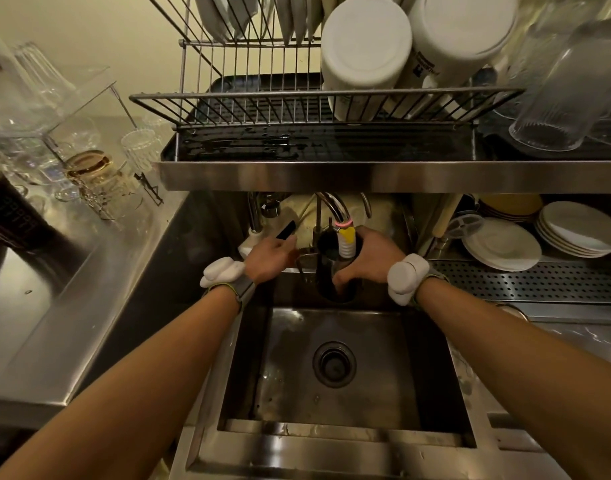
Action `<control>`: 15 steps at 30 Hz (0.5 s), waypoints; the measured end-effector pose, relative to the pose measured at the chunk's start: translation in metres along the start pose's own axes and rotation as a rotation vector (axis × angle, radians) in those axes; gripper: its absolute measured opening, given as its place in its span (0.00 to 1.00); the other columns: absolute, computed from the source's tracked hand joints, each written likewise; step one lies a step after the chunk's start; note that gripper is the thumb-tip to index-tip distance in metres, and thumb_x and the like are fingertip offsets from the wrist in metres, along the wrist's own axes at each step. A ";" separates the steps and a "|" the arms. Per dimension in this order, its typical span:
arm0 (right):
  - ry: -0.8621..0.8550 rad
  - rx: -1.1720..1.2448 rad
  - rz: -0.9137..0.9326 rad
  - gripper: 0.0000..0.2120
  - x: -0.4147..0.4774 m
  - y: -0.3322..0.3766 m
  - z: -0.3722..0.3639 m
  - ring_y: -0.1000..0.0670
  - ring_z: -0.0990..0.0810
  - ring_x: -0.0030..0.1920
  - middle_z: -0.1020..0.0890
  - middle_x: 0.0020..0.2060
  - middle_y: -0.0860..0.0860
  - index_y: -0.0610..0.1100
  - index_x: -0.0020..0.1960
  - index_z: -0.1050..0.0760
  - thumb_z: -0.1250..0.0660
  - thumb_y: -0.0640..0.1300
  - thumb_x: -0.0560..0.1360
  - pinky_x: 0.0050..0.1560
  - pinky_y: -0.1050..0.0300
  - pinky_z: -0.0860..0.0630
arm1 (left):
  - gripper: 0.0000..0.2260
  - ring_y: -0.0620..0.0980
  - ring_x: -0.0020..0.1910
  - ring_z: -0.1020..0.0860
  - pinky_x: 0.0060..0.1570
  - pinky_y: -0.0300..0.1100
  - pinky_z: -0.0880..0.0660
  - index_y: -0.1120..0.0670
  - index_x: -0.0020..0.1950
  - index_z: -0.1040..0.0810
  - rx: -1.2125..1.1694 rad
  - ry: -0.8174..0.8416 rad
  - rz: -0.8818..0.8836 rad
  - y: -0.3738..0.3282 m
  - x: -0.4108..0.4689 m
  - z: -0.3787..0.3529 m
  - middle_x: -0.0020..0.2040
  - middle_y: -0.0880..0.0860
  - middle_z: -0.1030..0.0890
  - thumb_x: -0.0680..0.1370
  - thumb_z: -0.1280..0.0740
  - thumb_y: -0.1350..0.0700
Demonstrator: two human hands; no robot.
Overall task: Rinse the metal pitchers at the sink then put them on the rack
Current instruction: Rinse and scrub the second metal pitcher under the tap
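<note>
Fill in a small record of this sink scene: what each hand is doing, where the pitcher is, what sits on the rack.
right-hand grip: curled round a dark cylindrical metal pitcher
pitcher: above the steel sink basin, mouth at the yellow-and-white ribbed tap nozzle
left-hand grip: at the black tap lever; hold unclear
water: cannot tell if running
wire dish rack: upturned white ceramic containers; no metal pitcher seen
</note>
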State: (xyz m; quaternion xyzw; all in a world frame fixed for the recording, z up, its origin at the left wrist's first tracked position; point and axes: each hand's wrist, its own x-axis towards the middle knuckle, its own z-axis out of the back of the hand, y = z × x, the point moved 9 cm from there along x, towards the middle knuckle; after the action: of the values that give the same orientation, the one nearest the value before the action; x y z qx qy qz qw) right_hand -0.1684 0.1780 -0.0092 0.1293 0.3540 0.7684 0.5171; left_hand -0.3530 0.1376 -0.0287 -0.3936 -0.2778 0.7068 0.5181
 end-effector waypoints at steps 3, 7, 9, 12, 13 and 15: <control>0.001 0.013 -0.015 0.39 -0.001 -0.007 0.006 0.54 0.24 0.45 0.21 0.51 0.53 0.48 0.60 0.28 0.19 0.52 0.52 0.40 0.68 0.30 | 0.21 0.50 0.42 0.25 0.50 0.44 0.30 0.60 0.43 0.20 -0.010 -0.009 -0.010 0.002 0.003 0.002 0.39 0.54 0.23 0.82 0.45 0.48; 0.013 -0.004 -0.001 0.40 -0.002 -0.002 0.001 0.51 0.22 0.49 0.21 0.53 0.52 0.48 0.61 0.29 0.19 0.53 0.52 0.47 0.60 0.25 | 0.22 0.51 0.41 0.25 0.49 0.44 0.30 0.52 0.32 0.25 0.027 -0.024 -0.018 0.004 0.005 0.001 0.36 0.53 0.23 0.82 0.46 0.47; 0.062 -0.015 0.011 0.41 -0.002 -0.001 -0.004 0.50 0.21 0.50 0.20 0.54 0.51 0.47 0.62 0.29 0.19 0.53 0.52 0.50 0.57 0.24 | 0.21 0.50 0.41 0.24 0.51 0.45 0.29 0.53 0.34 0.23 0.024 -0.016 -0.010 0.005 0.006 0.000 0.38 0.53 0.21 0.82 0.46 0.47; 0.038 -0.027 -0.034 0.40 0.001 -0.010 0.004 0.51 0.21 0.50 0.20 0.54 0.51 0.46 0.62 0.29 0.19 0.50 0.53 0.48 0.59 0.25 | 0.21 0.52 0.44 0.22 0.52 0.45 0.28 0.55 0.40 0.21 0.018 -0.028 -0.024 0.003 0.005 0.001 0.44 0.57 0.18 0.82 0.46 0.47; 0.020 -0.038 -0.035 0.41 0.002 -0.009 0.006 0.50 0.22 0.51 0.21 0.54 0.51 0.46 0.62 0.29 0.19 0.50 0.53 0.48 0.60 0.26 | 0.21 0.53 0.45 0.22 0.52 0.45 0.28 0.56 0.41 0.20 0.023 -0.033 -0.029 0.003 0.005 0.001 0.46 0.59 0.18 0.82 0.46 0.47; 0.042 -0.041 -0.006 0.41 0.002 -0.004 -0.001 0.50 0.22 0.51 0.21 0.54 0.52 0.47 0.62 0.29 0.19 0.52 0.52 0.49 0.59 0.26 | 0.21 0.52 0.45 0.23 0.53 0.46 0.28 0.54 0.38 0.21 0.042 -0.033 -0.028 0.005 0.006 0.001 0.48 0.61 0.18 0.82 0.46 0.47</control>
State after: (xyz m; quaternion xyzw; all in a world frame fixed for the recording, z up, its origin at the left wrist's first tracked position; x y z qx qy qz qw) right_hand -0.1667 0.1800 -0.0123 0.1017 0.3493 0.7765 0.5146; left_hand -0.3570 0.1414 -0.0339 -0.3668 -0.2769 0.7115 0.5315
